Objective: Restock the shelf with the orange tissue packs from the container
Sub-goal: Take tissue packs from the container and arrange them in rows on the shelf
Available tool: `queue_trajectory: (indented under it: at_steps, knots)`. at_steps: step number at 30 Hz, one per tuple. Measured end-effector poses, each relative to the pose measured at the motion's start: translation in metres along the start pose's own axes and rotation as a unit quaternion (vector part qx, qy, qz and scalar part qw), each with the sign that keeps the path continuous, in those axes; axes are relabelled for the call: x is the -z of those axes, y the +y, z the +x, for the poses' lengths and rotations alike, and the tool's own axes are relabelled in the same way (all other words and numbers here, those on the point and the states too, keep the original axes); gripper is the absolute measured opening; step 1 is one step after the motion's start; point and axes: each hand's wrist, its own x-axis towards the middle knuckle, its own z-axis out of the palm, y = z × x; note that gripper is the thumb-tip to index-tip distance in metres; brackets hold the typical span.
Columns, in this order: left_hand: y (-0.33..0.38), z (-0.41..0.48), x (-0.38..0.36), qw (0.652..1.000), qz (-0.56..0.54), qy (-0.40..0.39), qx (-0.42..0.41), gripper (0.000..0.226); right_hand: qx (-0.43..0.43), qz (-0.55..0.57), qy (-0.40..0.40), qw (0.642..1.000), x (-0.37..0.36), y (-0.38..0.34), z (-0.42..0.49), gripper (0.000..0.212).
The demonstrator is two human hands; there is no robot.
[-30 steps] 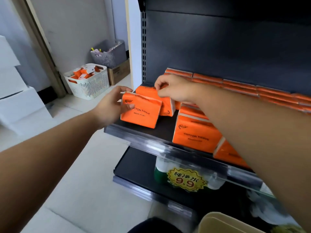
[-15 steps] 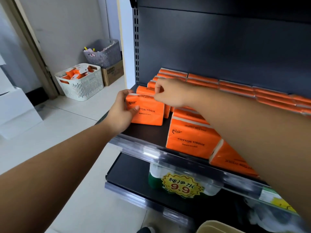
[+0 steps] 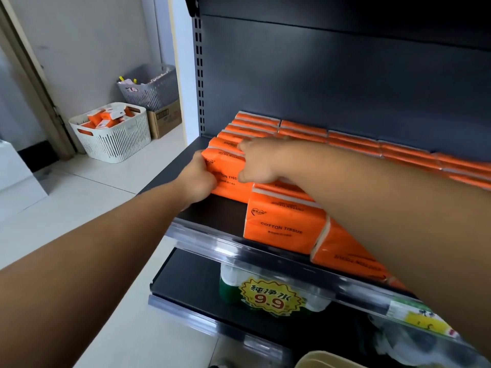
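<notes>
While the left hand [image 3: 198,179] is gripping the left end of the orange tissue pack [image 3: 225,181] and the right hand [image 3: 259,163] is pinching its top, thumb on the front face, the pack is standing on the shelf [image 3: 210,216] against the row [image 3: 255,123] beyond the fingers. An uneven push is risking a skewed pack, and the right forearm is probably threatening the leaning pack [image 3: 345,253] beneath it; the container [image 3: 114,139] is sitting well beyond the left hand.

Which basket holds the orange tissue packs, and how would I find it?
Look left of the tall dark metal shelf unit, by the pale wall. Two baskets sit there; yours is the white slatted plastic basket standing on the tiled floor. Unlike the grey plastic basket perched on a brown cardboard box behind it, it has small orange tissue packs inside.
</notes>
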Motion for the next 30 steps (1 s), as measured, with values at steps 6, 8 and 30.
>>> queue_trajectory:
  at_steps: [6,8,30]
  knots:
    - [0.007,-0.006,0.015,0.991,0.134,0.027,0.003,0.075,0.006,0.077,0.034,0.996,0.003,0.020,-0.018,0.068]
    - [0.013,-0.010,0.020,0.988,0.147,0.051,-0.016,0.083,-0.008,0.085,0.059,0.995,0.002,0.031,-0.029,0.070]
    - [0.190,-0.159,-0.113,0.844,0.426,-0.028,-0.325,0.076,-0.245,0.082,0.116,0.959,-0.037,0.202,-0.318,0.069]
